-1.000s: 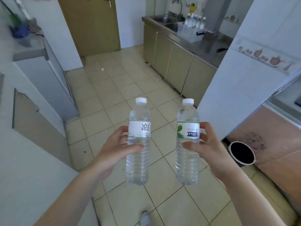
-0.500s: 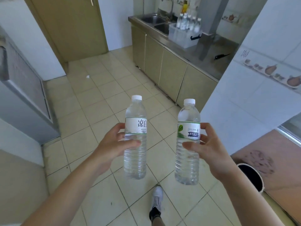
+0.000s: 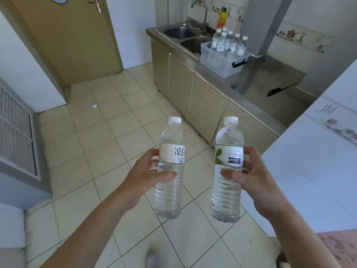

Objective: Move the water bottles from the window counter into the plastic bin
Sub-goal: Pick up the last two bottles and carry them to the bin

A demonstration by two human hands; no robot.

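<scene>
My left hand (image 3: 144, 175) grips a clear water bottle (image 3: 171, 188) with a white cap and white label, held upright over the tiled floor. My right hand (image 3: 253, 178) grips a second upright water bottle (image 3: 227, 190), its label white with a green leaf. Both bottles are at chest height in the middle of the view. Far ahead on the steel counter stands the clear plastic bin (image 3: 216, 63) with a dark handle clip; several water bottles (image 3: 229, 42) stand inside it.
A steel double sink (image 3: 181, 33) with a tap lies left of the bin. Beige cabinets (image 3: 193, 89) run under the counter. A brown door (image 3: 73, 35) closes the far left. A white tiled wall corner (image 3: 309, 161) juts in on my right. A black object (image 3: 278, 90) lies on the counter.
The view has swung and advanced toward the sink counter, so the bin looks larger and nearer. Both hands keep the bottles upright in the same grip.
</scene>
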